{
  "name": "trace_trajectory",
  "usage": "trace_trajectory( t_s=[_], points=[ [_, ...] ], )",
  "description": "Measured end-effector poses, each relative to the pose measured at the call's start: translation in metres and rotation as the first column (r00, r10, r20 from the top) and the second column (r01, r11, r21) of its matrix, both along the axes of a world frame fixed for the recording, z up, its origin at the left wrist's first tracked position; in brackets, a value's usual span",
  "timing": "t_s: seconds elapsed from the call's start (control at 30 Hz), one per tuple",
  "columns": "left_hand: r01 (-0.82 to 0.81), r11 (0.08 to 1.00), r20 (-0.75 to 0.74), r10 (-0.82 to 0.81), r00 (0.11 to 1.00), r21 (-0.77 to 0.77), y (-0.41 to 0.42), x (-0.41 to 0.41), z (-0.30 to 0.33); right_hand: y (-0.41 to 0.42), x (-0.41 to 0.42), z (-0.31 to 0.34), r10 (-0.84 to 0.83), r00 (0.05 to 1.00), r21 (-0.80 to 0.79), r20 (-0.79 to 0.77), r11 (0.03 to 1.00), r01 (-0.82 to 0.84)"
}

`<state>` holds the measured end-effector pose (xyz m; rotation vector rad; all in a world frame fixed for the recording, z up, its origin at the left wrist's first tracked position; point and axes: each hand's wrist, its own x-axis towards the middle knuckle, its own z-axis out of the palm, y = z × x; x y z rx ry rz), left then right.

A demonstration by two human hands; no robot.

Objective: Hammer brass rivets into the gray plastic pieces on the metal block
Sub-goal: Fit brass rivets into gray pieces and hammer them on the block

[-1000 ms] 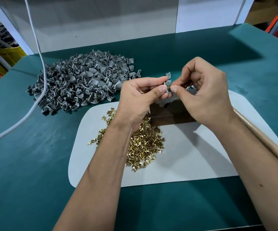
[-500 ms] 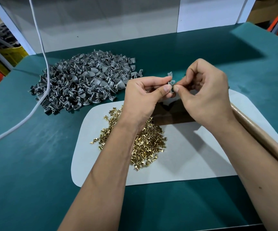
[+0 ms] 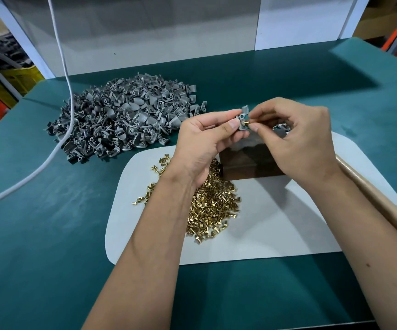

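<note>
My left hand pinches a small gray plastic piece between thumb and fingers, held above the table. My right hand grips a brass rivet by thumb and forefinger, its tip against the gray piece. Below both hands sits the dark metal block, partly hidden by them. A heap of brass rivets lies on the white mat under my left wrist. A big pile of gray plastic pieces rests at the back left.
A wooden hammer handle runs along the mat's right side under my right forearm. A white cable hangs down and crosses the gray pile. The green table has a white panel behind it.
The rivet now shows between my right fingertips at the gray piece; both hands stay close together and have barely shifted.
</note>
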<state>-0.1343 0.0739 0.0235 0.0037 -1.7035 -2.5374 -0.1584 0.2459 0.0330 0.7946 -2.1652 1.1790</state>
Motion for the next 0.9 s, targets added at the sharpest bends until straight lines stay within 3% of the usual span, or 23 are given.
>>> trace_trajectory(
  t_s=[0.23, 0.37, 0.6, 0.9],
  points=[
    [-0.005, 1.000, 0.006, 0.005, 1.000, -0.013, 0.004, 0.002, 0.003, 0.002, -0.001, 0.003, 0.018, 0.996, 0.083, -0.088, 0.996, -0.010],
    [-0.126, 0.988, -0.081, 0.119, 0.990, -0.088, 0.012, 0.001, 0.001, 0.001, -0.001, 0.002, -0.045, 0.997, 0.059, -0.058, 0.997, 0.048],
    [-0.254, 0.913, -0.200, 0.197, 0.960, -0.318, 0.024, -0.002, -0.006, -0.003, 0.000, -0.001, -0.129, 0.988, -0.037, 0.084, 0.990, 0.132],
    [-0.412, 0.797, -0.294, 0.305, 0.906, -0.441, 0.028, -0.003, -0.008, -0.012, 0.007, 0.002, -0.180, 0.978, -0.072, 0.109, 0.979, 0.189]
  ],
)
